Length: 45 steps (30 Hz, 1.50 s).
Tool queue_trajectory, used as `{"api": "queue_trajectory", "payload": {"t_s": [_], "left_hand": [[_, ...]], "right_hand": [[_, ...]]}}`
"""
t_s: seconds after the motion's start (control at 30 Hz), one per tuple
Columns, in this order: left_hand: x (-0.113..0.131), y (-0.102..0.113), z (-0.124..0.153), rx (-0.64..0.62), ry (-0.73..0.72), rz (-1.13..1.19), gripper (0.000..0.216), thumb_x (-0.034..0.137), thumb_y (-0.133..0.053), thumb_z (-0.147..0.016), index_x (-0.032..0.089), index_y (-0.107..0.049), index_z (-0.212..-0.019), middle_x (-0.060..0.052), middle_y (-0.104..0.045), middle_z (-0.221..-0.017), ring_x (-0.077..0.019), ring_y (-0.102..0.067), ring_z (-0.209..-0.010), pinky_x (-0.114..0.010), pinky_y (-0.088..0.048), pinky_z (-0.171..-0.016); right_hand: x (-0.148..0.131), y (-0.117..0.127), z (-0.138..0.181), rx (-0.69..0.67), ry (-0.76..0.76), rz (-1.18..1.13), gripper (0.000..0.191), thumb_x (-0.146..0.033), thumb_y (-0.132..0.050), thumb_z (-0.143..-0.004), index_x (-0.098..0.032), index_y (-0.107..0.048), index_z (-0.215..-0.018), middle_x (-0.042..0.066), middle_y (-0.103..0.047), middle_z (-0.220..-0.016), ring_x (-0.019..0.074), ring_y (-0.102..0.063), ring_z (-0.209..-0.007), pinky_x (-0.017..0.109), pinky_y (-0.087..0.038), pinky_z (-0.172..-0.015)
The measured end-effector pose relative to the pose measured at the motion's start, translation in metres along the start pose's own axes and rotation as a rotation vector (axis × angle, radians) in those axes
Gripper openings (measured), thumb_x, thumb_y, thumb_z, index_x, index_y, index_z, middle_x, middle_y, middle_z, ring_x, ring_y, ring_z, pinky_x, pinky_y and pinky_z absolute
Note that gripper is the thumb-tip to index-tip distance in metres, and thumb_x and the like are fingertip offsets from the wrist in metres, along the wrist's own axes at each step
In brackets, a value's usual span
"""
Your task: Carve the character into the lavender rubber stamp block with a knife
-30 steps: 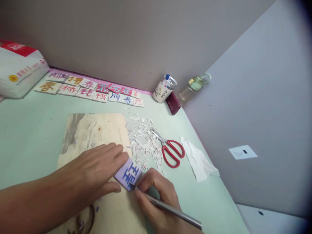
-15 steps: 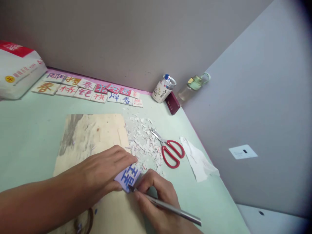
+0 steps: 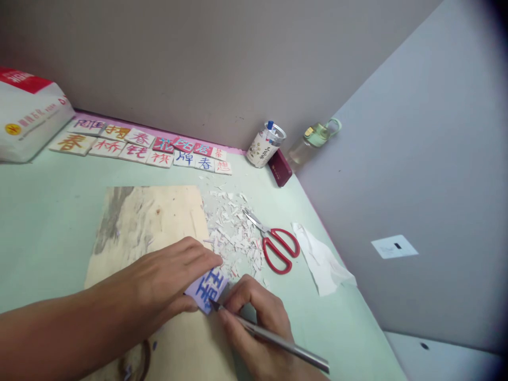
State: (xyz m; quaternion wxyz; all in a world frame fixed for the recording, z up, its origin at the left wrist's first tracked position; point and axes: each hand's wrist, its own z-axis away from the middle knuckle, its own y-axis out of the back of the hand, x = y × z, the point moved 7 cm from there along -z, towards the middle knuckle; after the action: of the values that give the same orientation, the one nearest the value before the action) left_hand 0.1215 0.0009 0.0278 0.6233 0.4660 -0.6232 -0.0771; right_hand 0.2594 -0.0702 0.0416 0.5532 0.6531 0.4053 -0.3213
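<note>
A small purple tile with a blue Chinese character lies at the right edge of a wooden board. My left hand grips it, thumb on the near side and fingers on the far side. Closed in a pen grip, my right hand holds a slim silver craft knife. The blade's tip touches the character near the tile's lower right edge. Part of the tile is hidden under my left fingers.
Pale shavings are scattered beside the board, next to red-handled scissors and crumpled tissue. Lettered tiles line the wall. A can, maroon box, bottle and white bag stand at the back.
Both hands keep their grips on the tile and knife. The knife's tip has shifted only very slightly on the character, and the whole view has drifted a little.
</note>
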Motion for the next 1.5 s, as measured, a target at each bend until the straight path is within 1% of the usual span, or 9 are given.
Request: {"api": "queue_trajectory", "payload": {"t_s": [0.6, 0.77, 0.83, 0.93, 1.03, 1.1, 1.17, 1.33, 1.5], "left_hand": [[0.0, 0.0, 0.0, -0.07, 0.049, 0.012, 0.04, 0.007, -0.055, -0.093, 0.023, -0.056, -0.129, -0.004, -0.065, -0.121, -0.0226, -0.058, -0.114, -0.034, -0.048, -0.097], [-0.002, 0.002, 0.0, -0.014, 0.043, 0.008, 0.042, 0.006, -0.054, -0.092, 0.026, -0.055, -0.129, -0.004, -0.066, -0.121, -0.0224, -0.059, -0.114, -0.032, -0.049, -0.095], [-0.003, 0.001, 0.001, 0.007, 0.032, 0.01, 0.043, 0.006, -0.055, -0.091, 0.026, -0.055, -0.129, -0.004, -0.066, -0.121, -0.0226, -0.059, -0.113, -0.032, -0.049, -0.095], [-0.004, -0.002, 0.002, 0.003, 0.01, 0.021, 0.044, 0.007, -0.055, -0.091, 0.026, -0.053, -0.13, -0.004, -0.065, -0.122, -0.0223, -0.058, -0.114, -0.033, -0.048, -0.097], [-0.006, -0.004, 0.003, -0.01, 0.021, 0.039, 0.042, 0.01, -0.056, -0.094, 0.029, -0.051, -0.131, -0.002, -0.064, -0.121, -0.0211, -0.058, -0.112, -0.032, -0.049, -0.097], [-0.006, -0.004, 0.003, -0.021, 0.032, 0.036, 0.041, 0.01, -0.056, -0.094, 0.029, -0.051, -0.131, -0.002, -0.063, -0.121, -0.021, -0.058, -0.112, -0.032, -0.049, -0.097], [-0.005, -0.002, 0.002, -0.037, 0.034, 0.016, 0.041, 0.009, -0.055, -0.094, 0.027, -0.052, -0.131, -0.003, -0.064, -0.122, -0.0217, -0.058, -0.112, -0.033, -0.049, -0.098], [-0.002, 0.002, -0.002, -0.07, 0.048, 0.011, 0.038, 0.007, -0.056, -0.091, 0.024, -0.057, -0.125, -0.005, -0.065, -0.118, -0.0217, -0.059, -0.11, -0.032, -0.051, -0.096], [0.001, 0.001, -0.004, -0.091, 0.02, 0.042, 0.039, 0.003, -0.056, -0.09, 0.028, -0.062, -0.12, -0.001, -0.065, -0.118, -0.0196, -0.058, -0.111, -0.028, -0.049, -0.097]], "right_hand": [[-0.002, -0.002, 0.002, -0.077, -0.009, -0.016, 0.016, -0.016, -0.06, -0.087, -0.021, -0.052, -0.074, 0.0, -0.064, -0.075, 0.0123, -0.06, -0.065, 0.024, -0.046, -0.06], [0.0, -0.004, 0.001, -0.077, -0.003, -0.009, 0.016, -0.016, -0.059, -0.087, -0.022, -0.051, -0.074, 0.0, -0.063, -0.075, 0.0125, -0.06, -0.066, 0.024, -0.046, -0.06], [-0.002, -0.005, 0.001, -0.062, 0.089, 0.028, 0.016, -0.015, -0.059, -0.089, -0.022, -0.051, -0.076, 0.0, -0.062, -0.075, 0.0128, -0.059, -0.066, 0.024, -0.046, -0.06], [-0.018, -0.007, 0.007, -0.036, 0.438, 0.164, 0.016, -0.013, -0.052, -0.095, -0.021, -0.051, -0.081, 0.001, -0.061, -0.073, 0.0145, -0.053, -0.065, 0.027, -0.044, -0.06], [-0.029, -0.02, 0.016, -0.17, 0.673, 0.429, 0.022, -0.007, -0.044, -0.1, -0.018, -0.057, -0.085, 0.005, -0.062, -0.076, 0.0172, -0.05, -0.07, 0.032, -0.044, -0.066], [-0.031, -0.026, 0.019, -0.266, 0.697, 0.599, 0.023, -0.005, -0.048, -0.099, -0.016, -0.06, -0.083, 0.005, -0.06, -0.076, 0.0186, -0.049, -0.072, 0.033, -0.043, -0.069], [-0.038, -0.028, 0.02, -0.287, 0.725, 0.694, 0.024, -0.005, -0.053, -0.096, -0.018, -0.061, -0.078, 0.003, -0.056, -0.07, 0.0188, -0.045, -0.069, 0.034, -0.041, -0.067], [-0.044, -0.032, 0.023, -0.325, 0.771, 0.744, 0.025, -0.007, -0.057, -0.095, -0.021, -0.058, -0.075, 0.001, -0.052, -0.067, 0.018, -0.039, -0.064, 0.034, -0.035, -0.063], [-0.043, -0.03, 0.022, -0.279, 0.772, 0.74, 0.028, -0.004, -0.052, -0.095, -0.02, -0.058, -0.073, 0.001, -0.053, -0.066, 0.0179, -0.039, -0.064, 0.034, -0.036, -0.062]]}}
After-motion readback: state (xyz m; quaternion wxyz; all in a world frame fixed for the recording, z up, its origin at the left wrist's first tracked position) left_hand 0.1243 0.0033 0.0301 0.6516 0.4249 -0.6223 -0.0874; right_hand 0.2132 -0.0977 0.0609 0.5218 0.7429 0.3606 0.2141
